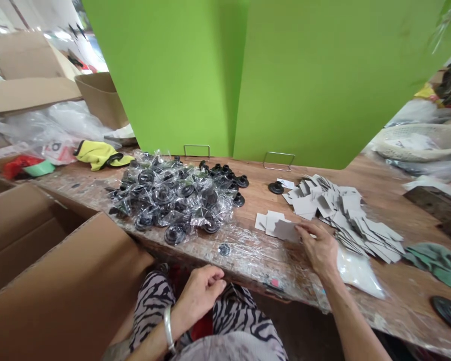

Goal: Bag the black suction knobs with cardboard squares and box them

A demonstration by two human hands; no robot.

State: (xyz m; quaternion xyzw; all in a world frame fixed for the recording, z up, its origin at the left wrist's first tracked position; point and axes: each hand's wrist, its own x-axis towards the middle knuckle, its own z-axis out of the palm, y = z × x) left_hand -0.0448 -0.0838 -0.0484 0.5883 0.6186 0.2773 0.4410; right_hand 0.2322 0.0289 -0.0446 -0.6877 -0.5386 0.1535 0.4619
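Note:
My right hand [320,245] pinches the right end of a grey card [285,229] between thumb and fingers, low over the table. Against that card's left side lie a few pale cards [271,219]. Just beyond the hand spreads a heap of loose grey cards [346,205]. My left hand [203,290], with a silver bangle at the wrist, rests above my lap by the table's front edge. Its fingers are curled in, and nothing shows between them. Left of centre sits a pile of black round flanged parts in clear plastic bags [173,193].
Bare black parts [242,181] stand beside the bagged pile; another [276,187] is near the cards. Green panels [233,75] rise behind. An open carton [71,281] stands at left. A clear bag of white contents [361,273] and a green cloth [438,263] lie at right.

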